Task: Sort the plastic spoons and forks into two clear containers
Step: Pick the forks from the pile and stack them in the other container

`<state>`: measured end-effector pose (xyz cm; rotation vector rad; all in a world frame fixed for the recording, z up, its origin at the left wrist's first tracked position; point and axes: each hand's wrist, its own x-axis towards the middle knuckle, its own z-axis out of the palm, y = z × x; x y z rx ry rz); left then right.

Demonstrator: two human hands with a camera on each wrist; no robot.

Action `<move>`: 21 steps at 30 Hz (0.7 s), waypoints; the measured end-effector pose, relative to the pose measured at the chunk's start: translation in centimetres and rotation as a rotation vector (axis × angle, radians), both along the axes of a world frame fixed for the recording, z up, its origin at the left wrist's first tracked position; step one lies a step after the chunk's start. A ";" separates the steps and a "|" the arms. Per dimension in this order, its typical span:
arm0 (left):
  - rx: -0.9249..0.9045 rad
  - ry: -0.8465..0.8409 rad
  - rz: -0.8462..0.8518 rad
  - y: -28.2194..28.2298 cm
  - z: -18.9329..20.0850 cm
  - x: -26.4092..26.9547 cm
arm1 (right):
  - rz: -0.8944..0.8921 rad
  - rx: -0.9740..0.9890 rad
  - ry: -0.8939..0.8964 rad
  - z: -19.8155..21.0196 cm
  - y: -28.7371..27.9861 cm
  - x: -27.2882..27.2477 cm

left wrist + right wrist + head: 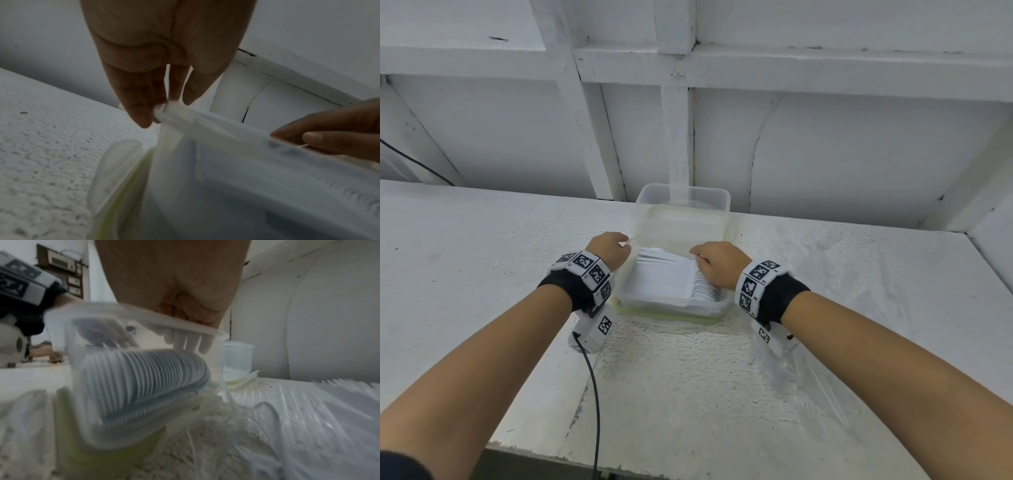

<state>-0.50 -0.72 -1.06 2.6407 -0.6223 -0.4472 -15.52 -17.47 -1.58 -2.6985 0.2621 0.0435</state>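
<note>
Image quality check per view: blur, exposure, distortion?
Head: sharp, evenly lit, wide-angle bending at the edges, white table near blown out. Left wrist: dim, left hand soft, container rim motion-smeared. Right wrist: stacked spoons and forks streaked by blur.

A clear rectangular plastic container (671,301) with a yellow-green base lies nearest the person on the white table, packed with a tight row of white plastic spoons (674,281) lying on their sides, handles toward the left and nested bowls (144,379) toward the right. Directly behind it, touching or just beside its far edge, a second clear plastic container (683,209) stands upright and open; its contents cannot be made out. A loose bundle of white plastic forks (320,402) lies on the table to the right of the near container, blurred.
</note>
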 end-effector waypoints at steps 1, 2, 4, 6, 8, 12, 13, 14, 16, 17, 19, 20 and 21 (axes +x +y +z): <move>0.004 -0.026 -0.001 0.1 0.2 -0.1 | -0.014 0.023 -0.043 0.5 -0.1 -0.4; -0.007 -0.061 -0.003 0.1 0.4 -0.3 | -0.029 0.047 -0.086 1.1 -0.3 -0.9; -0.075 -0.147 -0.013 0.0 1.0 -1.0 | -0.068 0.113 -0.162 2.1 -0.9 -2.5; -0.170 -0.233 -0.064 -0.2 1.5 -2.5 | -0.106 0.167 -0.228 3.0 -1.6 -4.7; -0.232 -0.278 -0.167 -0.8 1.9 -4.5 | -0.136 0.185 -0.255 3.5 -2.3 -7.4; -0.179 -0.256 -0.346 -2.7 1.5 -7.8 | -0.199 0.212 -0.200 3.4 -3.3 -12.9; -0.143 -0.225 -0.363 -3.3 1.4 -8.3 | -0.214 0.211 -0.180 3.2 -3.4 -14.0; -0.113 -0.193 -0.380 -3.8 1.3 -8.9 | -0.229 0.203 -0.159 2.9 -3.6 -14.9; -0.089 -0.160 -0.466 -4.9 1.5 -10.7 | -0.254 0.156 -0.085 2.1 -4.0 -16.4; -0.087 -0.153 -0.543 -5.4 1.7 -12.0 | -0.259 0.115 -0.015 1.5 -4.2 -17.2; -0.080 -0.137 -0.722 -6.2 1.8 -15.1 | -0.246 0.039 0.160 0.2 -4.3 -18.6; -0.071 -0.119 -0.798 -6.4 1.7 -16.7 | -0.234 0.016 0.231 -0.5 -4.2 -19.3; -0.060 -0.097 -0.862 -6.6 1.3 -18.2 | -0.222 0.000 0.276 -1.1 -4.0 -19.9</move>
